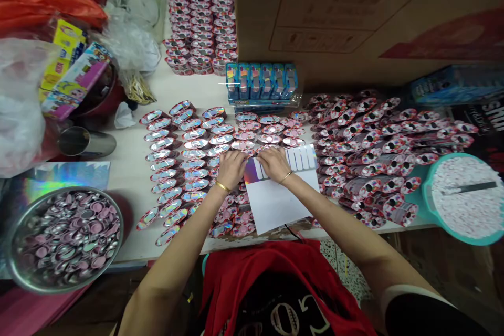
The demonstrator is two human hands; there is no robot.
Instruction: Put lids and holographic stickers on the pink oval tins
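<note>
Two hands (233, 168) at centre, six blue boxes (267, 81) upper centre. One metal cup (87, 143) left, one steel bowl (19, 262) lower left, one turquoise tub (427, 191) right.

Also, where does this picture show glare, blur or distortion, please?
Head view: rainbow glare on the shiny sheet at left, highlights on the metal cup; head view: print on the carton is too soft to read; head view: edges look stretched, as by a wide lens; head view: left hand and right hand fairly clear.
</note>
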